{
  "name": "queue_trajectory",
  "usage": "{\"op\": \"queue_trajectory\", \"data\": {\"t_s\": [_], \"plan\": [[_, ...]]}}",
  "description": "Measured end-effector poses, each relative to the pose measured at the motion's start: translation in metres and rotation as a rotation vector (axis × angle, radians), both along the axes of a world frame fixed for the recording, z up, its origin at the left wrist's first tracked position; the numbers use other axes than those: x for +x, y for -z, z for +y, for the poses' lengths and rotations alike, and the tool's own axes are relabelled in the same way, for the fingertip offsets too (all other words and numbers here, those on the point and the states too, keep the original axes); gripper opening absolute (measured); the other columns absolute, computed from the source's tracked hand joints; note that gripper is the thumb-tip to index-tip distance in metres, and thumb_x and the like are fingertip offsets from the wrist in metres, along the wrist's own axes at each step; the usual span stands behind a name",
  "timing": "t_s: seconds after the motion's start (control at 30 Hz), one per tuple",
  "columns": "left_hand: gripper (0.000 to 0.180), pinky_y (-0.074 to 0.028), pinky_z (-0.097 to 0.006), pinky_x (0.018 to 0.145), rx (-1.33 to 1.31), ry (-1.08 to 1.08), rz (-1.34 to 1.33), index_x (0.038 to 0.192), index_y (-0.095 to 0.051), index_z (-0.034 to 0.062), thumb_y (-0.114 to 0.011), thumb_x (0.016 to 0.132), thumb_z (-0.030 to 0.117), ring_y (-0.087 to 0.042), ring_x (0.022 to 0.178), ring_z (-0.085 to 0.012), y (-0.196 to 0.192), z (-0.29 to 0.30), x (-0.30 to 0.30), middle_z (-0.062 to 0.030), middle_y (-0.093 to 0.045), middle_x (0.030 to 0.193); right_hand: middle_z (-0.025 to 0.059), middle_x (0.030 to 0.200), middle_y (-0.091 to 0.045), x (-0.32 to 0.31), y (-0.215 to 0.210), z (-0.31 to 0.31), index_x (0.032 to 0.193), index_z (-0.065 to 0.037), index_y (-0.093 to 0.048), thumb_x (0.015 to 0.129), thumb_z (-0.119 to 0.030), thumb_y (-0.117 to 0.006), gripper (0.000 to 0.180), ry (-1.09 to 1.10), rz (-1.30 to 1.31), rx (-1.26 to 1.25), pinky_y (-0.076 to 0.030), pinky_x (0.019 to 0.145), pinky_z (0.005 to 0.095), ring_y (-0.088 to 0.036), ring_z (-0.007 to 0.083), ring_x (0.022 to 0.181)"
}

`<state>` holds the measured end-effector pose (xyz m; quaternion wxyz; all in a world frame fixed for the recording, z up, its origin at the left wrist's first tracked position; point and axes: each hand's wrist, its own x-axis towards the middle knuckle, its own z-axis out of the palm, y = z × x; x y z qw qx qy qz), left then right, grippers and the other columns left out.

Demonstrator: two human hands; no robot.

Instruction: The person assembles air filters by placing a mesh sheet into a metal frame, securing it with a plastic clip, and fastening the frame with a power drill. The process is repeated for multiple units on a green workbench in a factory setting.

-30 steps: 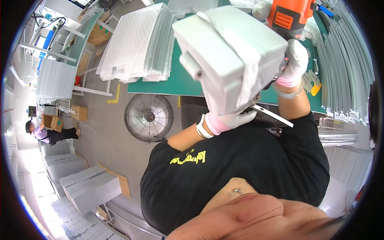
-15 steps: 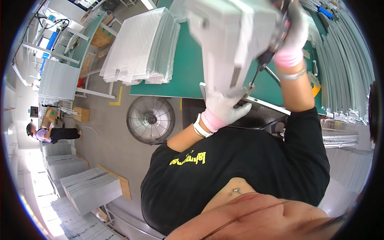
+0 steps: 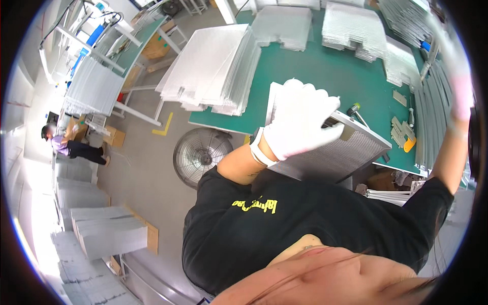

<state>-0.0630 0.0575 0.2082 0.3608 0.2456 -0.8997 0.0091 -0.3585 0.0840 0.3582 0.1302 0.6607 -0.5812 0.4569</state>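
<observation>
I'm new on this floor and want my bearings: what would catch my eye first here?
The gloved left hand pressing down on a grey mesh panel at the green table's near edge. Stacks of white sheets crowd the table's left end, and a round floor fan stands just below that edge.

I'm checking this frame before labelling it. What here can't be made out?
- Right hand, head view: motion-blurred near the rim; whether it holds anything cannot be told.
- Left hand, head view: its glove covers the near part of the grey mesh panel, so the grip beneath is hidden.
- Small tools on the green table: too small to identify.
</observation>
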Motion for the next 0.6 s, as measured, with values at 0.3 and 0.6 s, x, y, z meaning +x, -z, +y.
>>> {"op": "queue_trajectory", "data": {"t_s": [0.3,0.6], "plan": [[0.071,-0.039,-0.055,0.092,-0.191,0.06,-0.143,0.118,-0.058,0.0023,-0.085,0.059,0.031,-0.054,0.104,-0.0373,-0.019,-0.008,0.019,-0.0146,-0.057,0.112,0.0243,0.115,-0.067,0.035,0.106,0.132,0.151,-0.008,-0.041,0.084,-0.005,-0.066,0.071,-0.288,0.088,0.677,-0.057,0.075,0.0407,-0.069,0.0388,0.082],[0.093,-0.032,-0.048,0.117,0.263,-0.671,-0.492,0.147,-0.045,0.0067,-0.085,0.065,0.023,-0.039,0.142,-0.0396,0.041,-0.09,0.262,-0.0166,-0.047,0.151,0.017,0.143,-0.05,-0.092,-0.034,0.272,0.143,0.007,-0.046,0.1,-0.011,-0.053,0.047,0.206,-0.61,-0.968,-0.04,0.11,0.0363,-0.05,0.0242,0.131]]}}
